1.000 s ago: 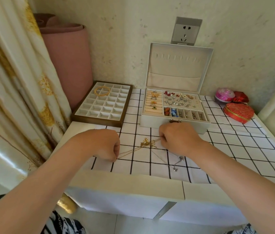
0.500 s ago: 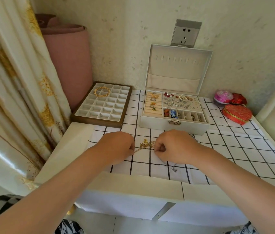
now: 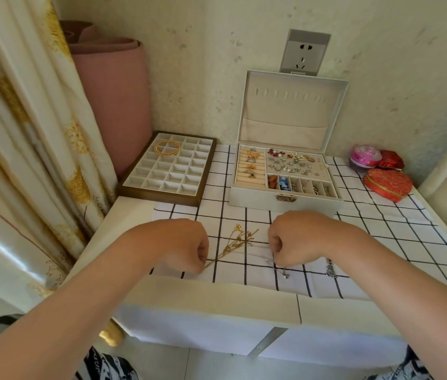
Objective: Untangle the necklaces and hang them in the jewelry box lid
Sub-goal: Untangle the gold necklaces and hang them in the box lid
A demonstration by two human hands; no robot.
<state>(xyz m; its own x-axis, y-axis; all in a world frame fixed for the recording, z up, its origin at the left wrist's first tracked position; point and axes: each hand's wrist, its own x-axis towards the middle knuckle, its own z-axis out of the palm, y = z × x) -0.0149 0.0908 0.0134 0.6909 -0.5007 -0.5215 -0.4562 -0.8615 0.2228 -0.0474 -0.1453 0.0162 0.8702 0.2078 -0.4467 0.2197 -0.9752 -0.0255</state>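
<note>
A gold necklace (image 3: 237,241) with small leaf-like charms lies on the checked cloth between my hands. My left hand (image 3: 186,244) pinches its chain end at the lower left. My right hand (image 3: 295,238) pinches a thin silver chain (image 3: 280,267) whose end dangles near the cloth's front edge. A second silver piece (image 3: 330,268) lies just right of that hand. Behind them stands the white jewelry box (image 3: 285,202), its lid (image 3: 291,111) upright against the wall with a row of bare hooks near the top.
A brown tray (image 3: 162,192) with white compartments and gold bangles (image 3: 167,147) sits at the back left. Red and pink gift boxes (image 3: 387,183) sit at the back right. A curtain (image 3: 24,133) hangs on the left, and a wall socket (image 3: 304,52) is above the lid.
My left hand came right toward the gold necklace, then dropped slightly toward the front edge. The taut gold chain has slackened. My right hand shifted down and now pinches the silver chain.
</note>
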